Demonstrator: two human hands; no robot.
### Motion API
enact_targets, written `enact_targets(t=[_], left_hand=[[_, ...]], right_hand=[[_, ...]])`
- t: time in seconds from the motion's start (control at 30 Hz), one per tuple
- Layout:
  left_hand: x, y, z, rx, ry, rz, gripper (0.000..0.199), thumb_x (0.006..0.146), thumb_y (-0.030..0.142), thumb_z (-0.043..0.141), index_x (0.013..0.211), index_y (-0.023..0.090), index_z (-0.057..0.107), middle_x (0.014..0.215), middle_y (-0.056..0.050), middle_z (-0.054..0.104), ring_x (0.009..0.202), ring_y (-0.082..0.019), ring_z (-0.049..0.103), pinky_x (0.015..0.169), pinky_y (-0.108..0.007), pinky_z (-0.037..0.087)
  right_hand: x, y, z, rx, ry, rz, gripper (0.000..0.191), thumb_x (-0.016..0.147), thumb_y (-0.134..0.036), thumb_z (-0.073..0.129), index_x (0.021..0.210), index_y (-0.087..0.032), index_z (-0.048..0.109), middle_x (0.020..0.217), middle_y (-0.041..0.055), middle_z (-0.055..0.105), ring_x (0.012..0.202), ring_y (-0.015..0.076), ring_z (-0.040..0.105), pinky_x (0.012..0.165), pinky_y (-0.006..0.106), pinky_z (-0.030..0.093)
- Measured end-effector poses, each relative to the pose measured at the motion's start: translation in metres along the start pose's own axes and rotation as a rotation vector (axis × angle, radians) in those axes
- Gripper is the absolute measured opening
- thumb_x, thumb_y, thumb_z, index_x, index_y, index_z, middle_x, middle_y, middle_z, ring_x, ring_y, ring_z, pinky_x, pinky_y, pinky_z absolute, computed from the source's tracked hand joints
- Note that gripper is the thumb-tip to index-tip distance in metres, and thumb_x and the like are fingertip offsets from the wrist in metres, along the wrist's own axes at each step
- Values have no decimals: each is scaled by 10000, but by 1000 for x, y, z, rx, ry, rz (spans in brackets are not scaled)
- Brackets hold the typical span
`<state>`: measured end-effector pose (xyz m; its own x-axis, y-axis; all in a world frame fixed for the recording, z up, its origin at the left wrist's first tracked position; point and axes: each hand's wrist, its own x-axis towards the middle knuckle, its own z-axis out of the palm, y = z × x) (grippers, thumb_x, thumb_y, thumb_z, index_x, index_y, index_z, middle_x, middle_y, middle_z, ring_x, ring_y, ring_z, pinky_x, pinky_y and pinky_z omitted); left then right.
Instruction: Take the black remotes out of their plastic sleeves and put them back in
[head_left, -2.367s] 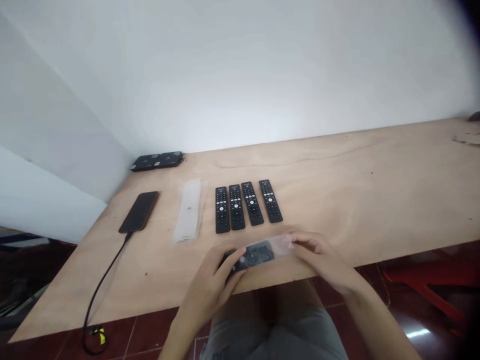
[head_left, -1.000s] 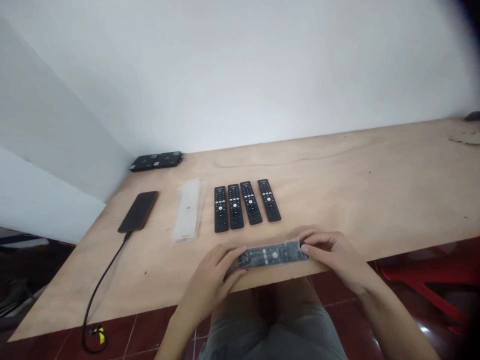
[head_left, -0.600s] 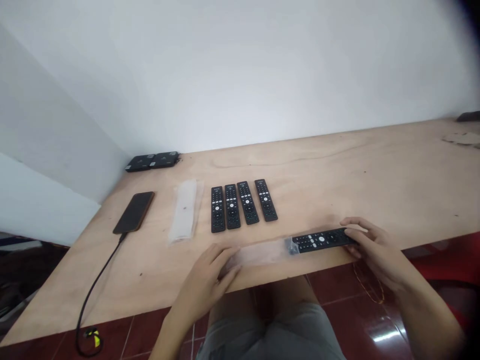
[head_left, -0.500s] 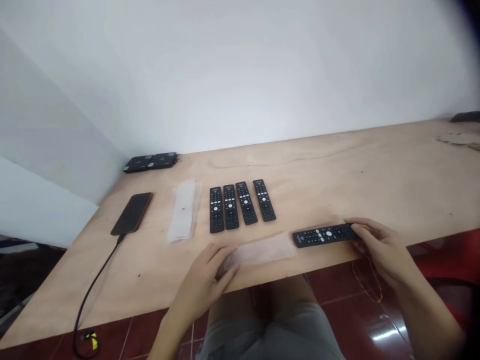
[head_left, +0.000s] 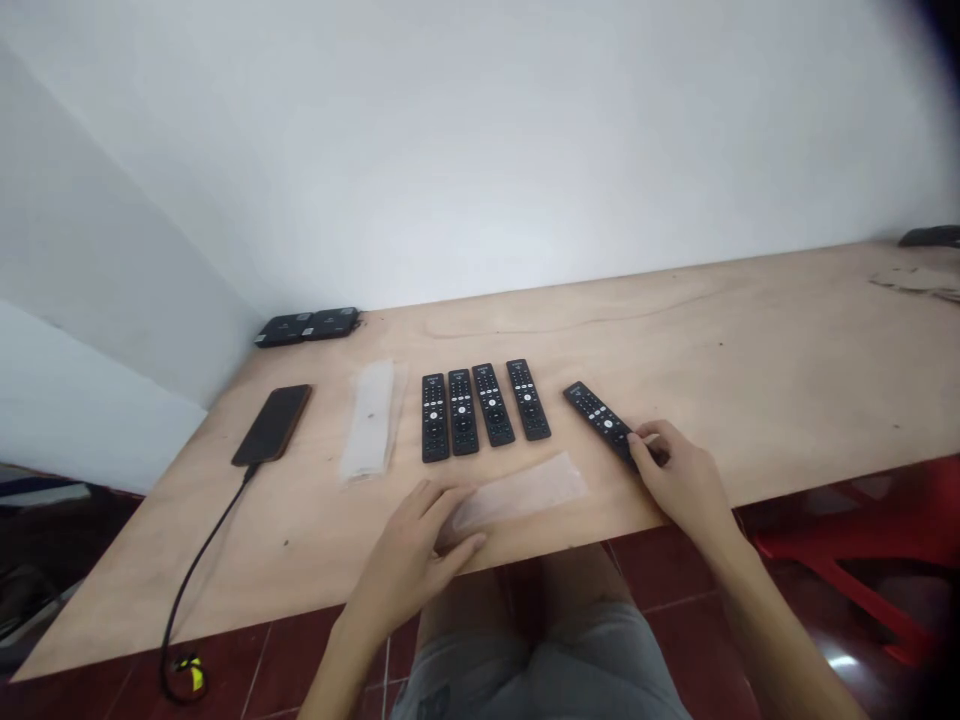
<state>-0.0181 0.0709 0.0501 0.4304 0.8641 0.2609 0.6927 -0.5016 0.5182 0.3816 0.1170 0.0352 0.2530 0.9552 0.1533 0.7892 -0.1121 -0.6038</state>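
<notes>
Through the feed I see the person's right hand [head_left: 679,480] pinching the near end of a black remote [head_left: 600,418] between thumb and fingers, which hide that end. The remote slants across the wooden table [head_left: 750,400], its far end pointing left, just beside a row of four black remotes [head_left: 493,405]. I can't tell whether it rests on the wood or is slightly lifted. The left hand [head_left: 405,560] lies open and relaxed, touching the left end of a see-through plastic sleeve [head_left: 525,492], which looks flat, though the hand covers part of it. Farther left lies a second sleeve [head_left: 370,420], also flat, with a small dark mark I can't make out. Left of that is a phone [head_left: 271,425] with a black cable [head_left: 202,560] trailing over the near edge. Two flat black boxes [head_left: 306,325] sit in the far left corner, too small to identify. At the far right, a dark object [head_left: 930,237] is cut off by the frame.
</notes>
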Motion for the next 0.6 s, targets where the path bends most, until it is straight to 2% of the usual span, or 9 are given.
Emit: enact_targets(t=[0.13, 0.4, 0.5, 0.6], left_hand=[[0, 2, 0, 20, 4, 5, 394, 1058, 330, 744, 1438, 285, 652, 1332, -104, 704, 1209, -302, 705, 989, -458, 642], [-1, 2, 3, 48, -1, 7, 447, 1035, 329, 778, 1458, 291, 638, 1365, -106, 698, 1244, -318, 695, 1023, -486, 637], [-2, 2, 3, 43, -4, 0, 491, 1039, 340, 771, 1500, 298, 610, 1410, -111, 672, 1280, -323, 684, 1045, -492, 635], [-4, 3, 2, 37, 33, -27, 585, 1067, 373, 735, 1608, 306, 523, 1496, -130, 607, 1354, -328, 654, 1098, -503, 623]], right_hand=[[19, -26, 16, -132, -88, -57, 213, 1102, -431, 547, 1112, -274, 691, 866, 59, 824, 795, 309, 752, 660, 349, 382], [55, -48, 36, -115, -127, -115, 210, 1114, -391, 555, 1129, -253, 712, 890, 82, 825, 818, 302, 742, 685, 337, 379], [57, -54, 39, -78, -119, -138, 242, 1122, -402, 529, 1175, -246, 707, 901, 84, 816, 821, 303, 738, 690, 340, 391], [45, -57, 36, -13, -98, -178, 318, 1154, -419, 445, 1294, -236, 664, 905, 73, 791, 816, 290, 727, 710, 349, 447]])
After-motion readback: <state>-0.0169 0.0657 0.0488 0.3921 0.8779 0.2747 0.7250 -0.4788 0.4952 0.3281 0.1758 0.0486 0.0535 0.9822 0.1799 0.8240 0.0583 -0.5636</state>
